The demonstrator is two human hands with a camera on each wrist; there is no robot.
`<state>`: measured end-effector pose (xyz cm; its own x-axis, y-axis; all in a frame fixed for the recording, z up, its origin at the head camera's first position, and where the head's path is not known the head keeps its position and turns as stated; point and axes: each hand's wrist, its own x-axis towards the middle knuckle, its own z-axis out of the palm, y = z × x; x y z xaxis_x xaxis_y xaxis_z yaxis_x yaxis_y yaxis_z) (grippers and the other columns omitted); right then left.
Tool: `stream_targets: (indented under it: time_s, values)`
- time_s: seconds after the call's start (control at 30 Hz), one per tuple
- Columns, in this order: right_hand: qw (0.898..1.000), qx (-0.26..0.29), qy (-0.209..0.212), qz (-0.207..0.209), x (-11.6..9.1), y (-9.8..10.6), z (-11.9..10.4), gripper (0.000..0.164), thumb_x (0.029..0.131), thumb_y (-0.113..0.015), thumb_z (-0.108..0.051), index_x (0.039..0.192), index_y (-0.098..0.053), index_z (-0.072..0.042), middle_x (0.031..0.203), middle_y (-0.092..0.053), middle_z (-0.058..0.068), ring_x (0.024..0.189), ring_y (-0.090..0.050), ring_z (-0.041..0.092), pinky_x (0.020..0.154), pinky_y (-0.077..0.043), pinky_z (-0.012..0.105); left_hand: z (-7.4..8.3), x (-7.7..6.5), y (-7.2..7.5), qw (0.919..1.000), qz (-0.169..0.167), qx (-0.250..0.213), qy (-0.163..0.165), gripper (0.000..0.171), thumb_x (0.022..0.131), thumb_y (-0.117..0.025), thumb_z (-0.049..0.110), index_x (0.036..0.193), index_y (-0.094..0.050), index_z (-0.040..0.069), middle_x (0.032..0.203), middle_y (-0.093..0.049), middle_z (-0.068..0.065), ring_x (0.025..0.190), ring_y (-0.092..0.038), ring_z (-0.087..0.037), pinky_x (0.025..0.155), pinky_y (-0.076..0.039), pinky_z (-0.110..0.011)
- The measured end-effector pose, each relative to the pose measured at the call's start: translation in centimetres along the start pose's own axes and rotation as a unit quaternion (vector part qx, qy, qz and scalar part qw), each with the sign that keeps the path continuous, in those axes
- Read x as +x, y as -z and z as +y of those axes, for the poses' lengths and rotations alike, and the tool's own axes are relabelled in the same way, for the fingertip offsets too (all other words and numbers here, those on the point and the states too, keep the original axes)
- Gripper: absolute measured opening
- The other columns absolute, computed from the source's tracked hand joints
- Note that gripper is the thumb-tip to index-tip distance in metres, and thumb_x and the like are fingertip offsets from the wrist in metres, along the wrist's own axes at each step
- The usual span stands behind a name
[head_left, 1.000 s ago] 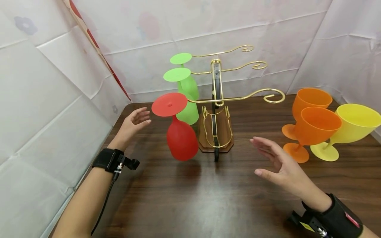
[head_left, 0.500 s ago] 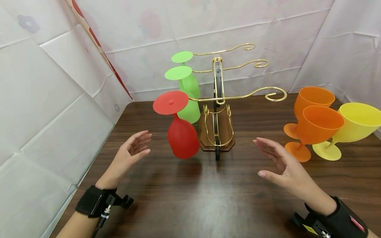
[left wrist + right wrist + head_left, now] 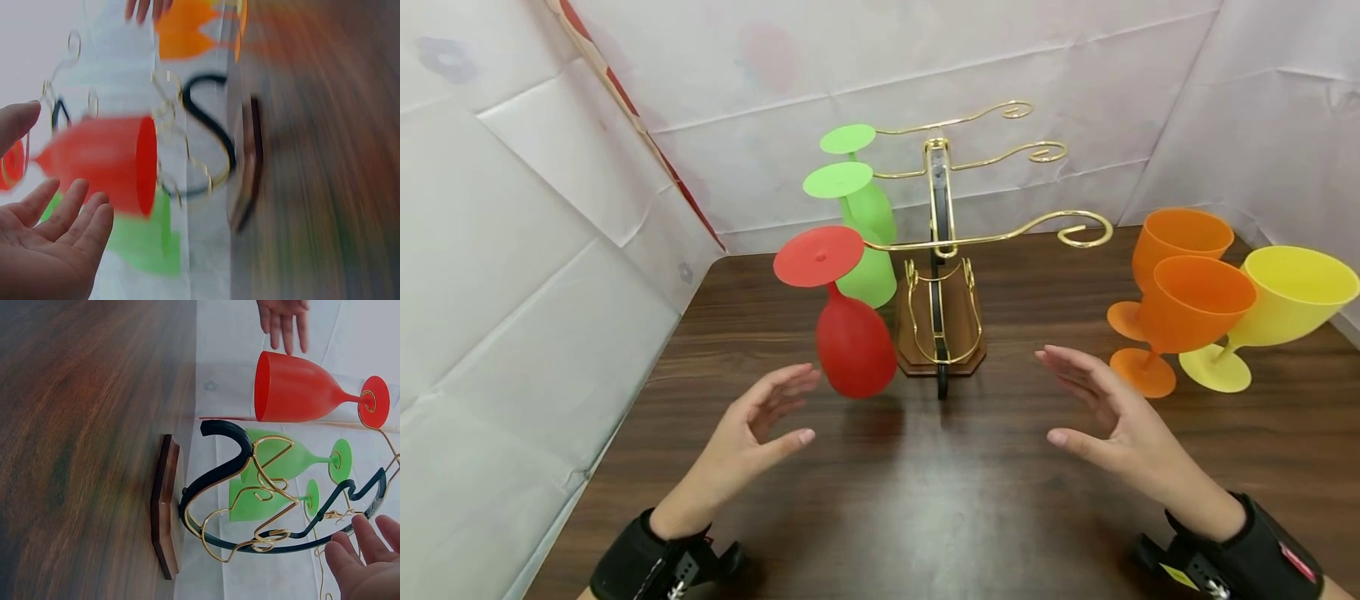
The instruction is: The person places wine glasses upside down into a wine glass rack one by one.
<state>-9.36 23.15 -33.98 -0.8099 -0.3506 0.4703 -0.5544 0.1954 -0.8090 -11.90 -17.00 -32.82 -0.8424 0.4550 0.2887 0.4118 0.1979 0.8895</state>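
Note:
A gold and black wine glass rack (image 3: pixel 942 317) on a wooden base stands in the middle of the table. From its left hooks a red goblet (image 3: pixel 856 346) and two green goblets (image 3: pixel 872 271) hang upside down, the red one at the front. My left hand (image 3: pixel 752 433), fingers spread and holding nothing, is just left of and in front of the red goblet. Opposite it, my right hand (image 3: pixel 1105 408) hovers over the table, relaxed and holding nothing, near two orange goblets (image 3: pixel 1198 304) and a yellow goblet (image 3: pixel 1296 292) that stand upright at the right.
Gold hooks (image 3: pixel 1086 229) with curled ends reach out from the rack's right side, with nothing hanging on them. A dark wood table (image 3: pixel 940 500) carries everything. White sheeting (image 3: pixel 535 250) encloses the back and both sides.
My left hand has drawn back from beside the red goblet's base, moving down and toward the right. The right hand stays nearly in place, and the goblets hang as before.

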Motion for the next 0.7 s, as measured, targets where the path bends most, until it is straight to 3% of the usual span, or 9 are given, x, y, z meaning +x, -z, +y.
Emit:
stream_targets:
  time_s: [0.2, 0.4, 0.5, 0.57, 0.63, 0.7]
  values:
    - [1.000, -0.009, 0.001, 0.005, -0.2, -0.2, 0.0, 0.077, 0.075, -0.068, 0.016, 0.142, -0.032, 0.003, 0.143, -0.042, 0.003, 0.132, -0.038, 0.008, 0.103, -0.034, 0.013, 1.5, 0.8, -2.6, 0.9980, -0.051, -0.013, -0.034, 0.065, 0.080, -0.069, -0.007, 0.137, -0.043, 0.010, 0.137, -0.049, -0.009, 0.126, -0.046, -0.023, 0.101, -0.041, -0.029]
    - [0.998, -0.037, 0.010, 0.047, -0.5, 0.3, -0.2, 0.076, 0.073, -0.068, 0.019, 0.140, -0.035, 0.005, 0.140, -0.045, 0.006, 0.130, -0.041, 0.007, 0.102, -0.034, 0.013, 1.4, 1.5, -3.8, 0.9956, -0.082, -0.023, -0.041, 0.062, 0.081, -0.068, -0.005, 0.137, -0.044, 0.011, 0.135, -0.051, -0.006, 0.125, -0.047, -0.020, 0.101, -0.042, -0.032]
    - [0.995, -0.029, 0.014, 0.094, -0.6, 1.3, -0.2, 0.075, 0.071, -0.068, 0.022, 0.137, -0.038, 0.006, 0.138, -0.047, 0.005, 0.128, -0.042, 0.009, 0.102, -0.034, 0.013, 1.1, 1.5, -4.1, 0.9954, -0.084, -0.024, -0.039, 0.062, 0.082, -0.068, -0.005, 0.136, -0.044, 0.011, 0.134, -0.052, -0.005, 0.124, -0.047, -0.020, 0.101, -0.042, -0.032]
    - [0.989, 0.003, 0.026, 0.142, -0.7, 2.1, -0.2, 0.072, 0.070, -0.066, 0.025, 0.135, -0.041, 0.008, 0.135, -0.048, 0.009, 0.127, -0.044, 0.012, 0.103, -0.034, 0.015, 0.9, 1.5, -4.2, 0.9954, -0.085, -0.026, -0.037, 0.061, 0.082, -0.068, -0.004, 0.136, -0.044, 0.012, 0.134, -0.052, -0.005, 0.124, -0.048, -0.020, 0.100, -0.042, -0.032]
    - [0.979, 0.037, 0.024, 0.199, -0.9, 3.0, -0.2, 0.068, 0.071, -0.063, 0.027, 0.132, -0.043, 0.008, 0.134, -0.048, 0.011, 0.124, -0.044, 0.016, 0.102, -0.035, 0.015, 0.8, 1.4, -4.3, 0.9954, -0.084, -0.029, -0.036, 0.061, 0.082, -0.068, -0.004, 0.136, -0.044, 0.012, 0.134, -0.052, -0.006, 0.124, -0.048, -0.020, 0.100, -0.043, -0.032]
    - [0.965, 0.013, 0.006, 0.262, -1.2, 3.8, -0.3, 0.064, 0.072, -0.062, 0.025, 0.131, -0.044, 0.006, 0.132, -0.048, 0.012, 0.120, -0.045, 0.019, 0.100, -0.037, 0.014, 0.7, 1.3, -4.3, 0.9954, -0.083, -0.034, -0.035, 0.060, 0.082, -0.068, -0.004, 0.136, -0.044, 0.011, 0.134, -0.052, -0.006, 0.124, -0.048, -0.020, 0.101, -0.043, -0.033]
